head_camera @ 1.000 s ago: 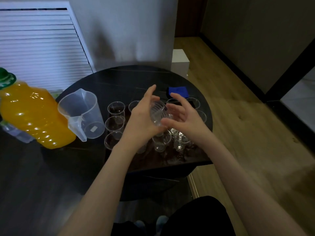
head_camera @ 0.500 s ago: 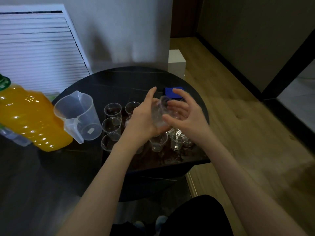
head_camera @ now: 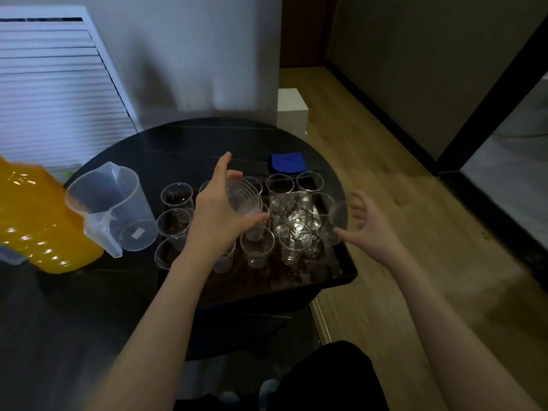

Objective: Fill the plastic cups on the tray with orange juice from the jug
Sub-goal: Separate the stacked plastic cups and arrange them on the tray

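Centrally, left hand [head_camera: 221, 216] grips a nested stack of cups [head_camera: 247, 198], tilted on its side, above the tray [head_camera: 341, 280]. Right hand [head_camera: 369, 229], fingers spread, holds a single clear cup [head_camera: 336, 222] at the tray's right edge; grip blurred, appears loose. Empty plastic cups [head_camera: 292, 243] stand upright in rows on the tray, which rests on a round dark table [head_camera: 178, 146]. Empty jug [head_camera: 114, 209] stands left of tray; orange juice bottle [head_camera: 38, 223] further left. Blue cloth [head_camera: 287, 163] lies behind the tray.
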